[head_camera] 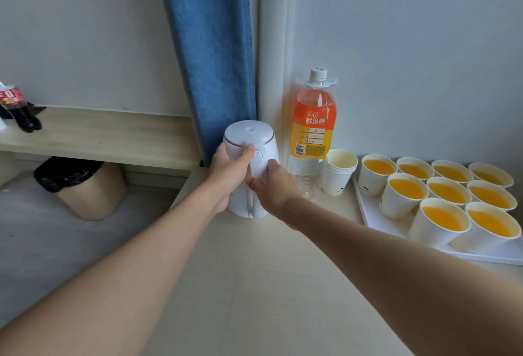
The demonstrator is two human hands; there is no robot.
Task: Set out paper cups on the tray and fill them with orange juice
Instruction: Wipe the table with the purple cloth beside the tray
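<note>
A white tray (370, 220) at the right of the table carries several white paper cups (403, 196) filled with orange juice. Left of the tray stands a stack of unfilled paper cups (338, 170). Beside it, against the wall, is an orange-labelled juice bottle (312, 129), capped, upright and looking drained. A white electric kettle (250, 140) stands near the table's back left corner. My left hand (229, 170) grips the kettle's handle side with the thumb over the top. My right hand (271, 186) touches the kettle's front, fingers on its body.
A blue curtain (215, 53) hangs right behind the kettle. At the left is a lower wooden shelf (99, 135) with a cola bottle (17, 106) lying on it. A beige bin (85, 186) with a black liner stands on the floor below.
</note>
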